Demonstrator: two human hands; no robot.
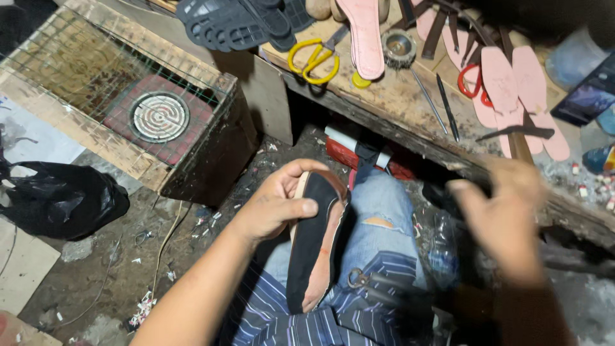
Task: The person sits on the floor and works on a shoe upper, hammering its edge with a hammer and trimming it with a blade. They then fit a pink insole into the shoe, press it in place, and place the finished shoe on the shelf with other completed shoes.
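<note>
My left hand [278,204] grips a shoe sole [312,247] by its upper end, thumb across the black face. The sole stands on edge over my lap, black on one side with an orange-pink layer along its edge. My right hand [503,211] is blurred at the right, raised near the front edge of the wooden workbench [410,102]; something dark seems to lie by its fingers, but the blur hides whether it holds it. My knee in torn blue jeans [378,221] and a striped cloth [307,314] lie under the sole.
On the bench lie yellow-handled scissors [314,59], red-handled scissors [471,82], pink insoles [519,96], black soles [243,22], a round wire brush [398,48] and thin tools. A wire-covered wooden box with an electric coil heater [159,116] stands left. A black plastic bag [61,198] lies on the littered floor.
</note>
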